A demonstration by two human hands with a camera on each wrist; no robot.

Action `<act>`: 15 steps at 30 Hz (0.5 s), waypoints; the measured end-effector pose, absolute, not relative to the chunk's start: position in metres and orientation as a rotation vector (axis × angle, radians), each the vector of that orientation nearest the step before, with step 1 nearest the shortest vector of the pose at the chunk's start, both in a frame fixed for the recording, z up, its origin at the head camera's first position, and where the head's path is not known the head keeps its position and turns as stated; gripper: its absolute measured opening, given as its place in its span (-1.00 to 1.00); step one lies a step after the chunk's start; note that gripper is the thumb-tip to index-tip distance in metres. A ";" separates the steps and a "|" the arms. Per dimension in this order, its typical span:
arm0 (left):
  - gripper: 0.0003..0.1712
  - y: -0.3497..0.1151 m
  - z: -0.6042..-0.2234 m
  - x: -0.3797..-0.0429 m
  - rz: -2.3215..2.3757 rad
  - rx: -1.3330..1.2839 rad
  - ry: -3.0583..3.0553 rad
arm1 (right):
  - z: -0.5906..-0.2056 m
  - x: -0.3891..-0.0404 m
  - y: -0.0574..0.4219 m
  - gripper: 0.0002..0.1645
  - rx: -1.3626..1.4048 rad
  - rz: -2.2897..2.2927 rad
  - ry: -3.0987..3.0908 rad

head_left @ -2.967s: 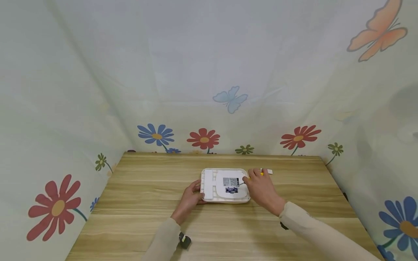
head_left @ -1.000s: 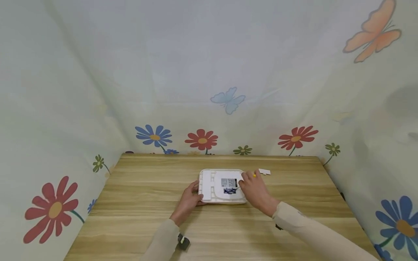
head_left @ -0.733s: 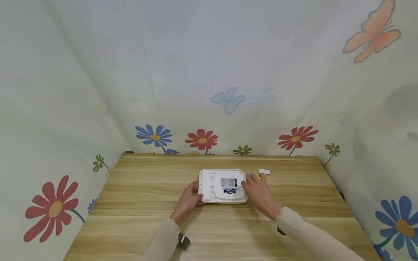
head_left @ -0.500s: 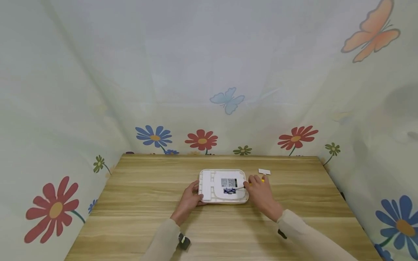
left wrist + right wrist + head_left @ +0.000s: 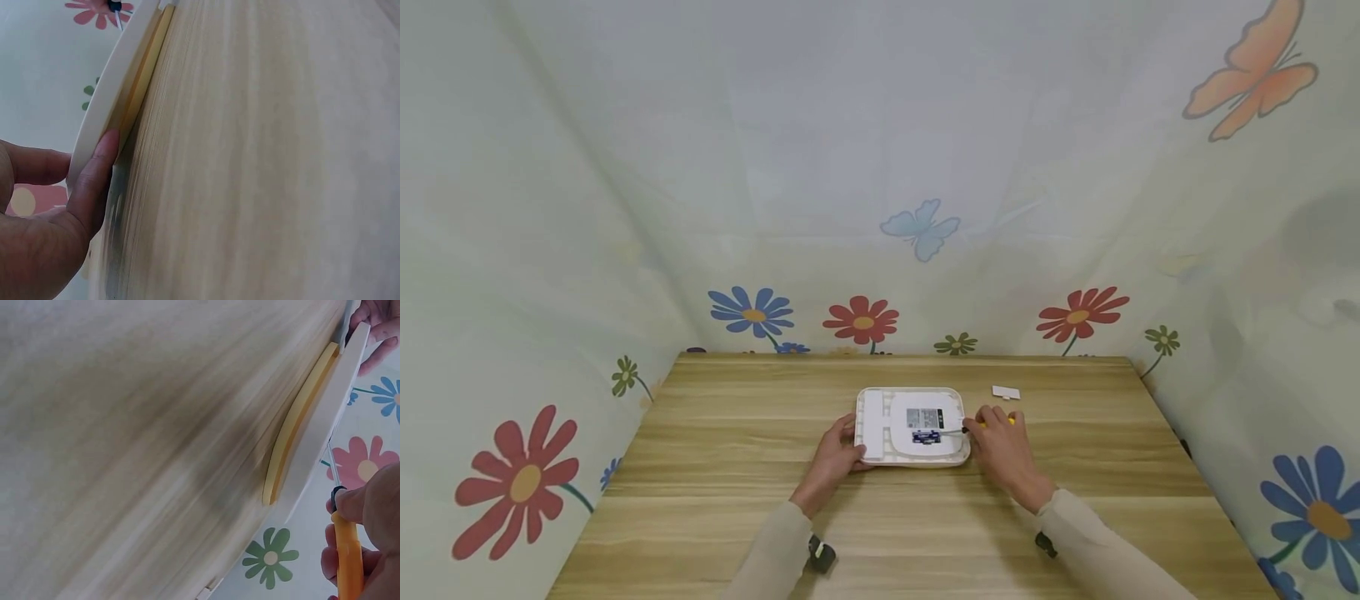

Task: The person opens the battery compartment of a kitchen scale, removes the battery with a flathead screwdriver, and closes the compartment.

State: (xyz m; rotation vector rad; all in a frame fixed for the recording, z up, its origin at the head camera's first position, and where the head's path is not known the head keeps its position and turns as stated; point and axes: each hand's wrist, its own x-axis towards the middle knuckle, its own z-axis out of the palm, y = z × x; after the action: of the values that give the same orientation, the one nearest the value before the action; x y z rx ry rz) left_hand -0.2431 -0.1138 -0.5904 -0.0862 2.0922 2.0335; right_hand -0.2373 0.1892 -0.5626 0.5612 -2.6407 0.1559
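A white rectangular device (image 5: 904,452), yellow on its lower side, lies back up on the table. Its battery compartment is uncovered, with dark blue batteries (image 5: 927,437) inside, below a grey label. In the head view my left hand (image 5: 835,454) grips the device's left edge; the left wrist view shows the thumb and fingers (image 5: 97,178) on opposite sides of that edge. Over the right edge, my right hand (image 5: 1004,450) holds a screwdriver (image 5: 347,556) by its yellow handle. The shaft points left, its tip at the batteries; whether it touches them I cannot tell.
A small white battery cover (image 5: 1006,392) lies on the wooden table (image 5: 737,467), behind the right hand. The table's back edge meets a pale curtain (image 5: 820,167) printed with flowers and butterflies. Each sleeve has a dark wrist strap (image 5: 822,555) near its cuff.
The screwdriver's tip has gone from beside the label down to the batteries. Over the last second my right hand has shifted right and slightly down with it. My left hand keeps its grip.
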 end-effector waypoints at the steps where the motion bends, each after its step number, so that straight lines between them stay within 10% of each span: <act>1: -0.18 -0.114 -0.590 -0.243 2.034 -0.090 2.092 | -0.563 -0.237 0.189 -0.78 0.559 0.166 -2.639; 15: -0.20 -0.116 -0.592 -0.243 2.041 -0.078 2.096 | -0.569 -0.238 0.192 -0.78 0.528 0.274 -2.628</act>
State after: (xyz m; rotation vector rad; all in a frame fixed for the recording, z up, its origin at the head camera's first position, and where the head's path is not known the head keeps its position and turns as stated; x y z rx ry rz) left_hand -0.2432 -0.1155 -0.5918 -0.0779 2.0957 2.0407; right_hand -0.2383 0.1919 -0.5692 0.5282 -2.6280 0.2738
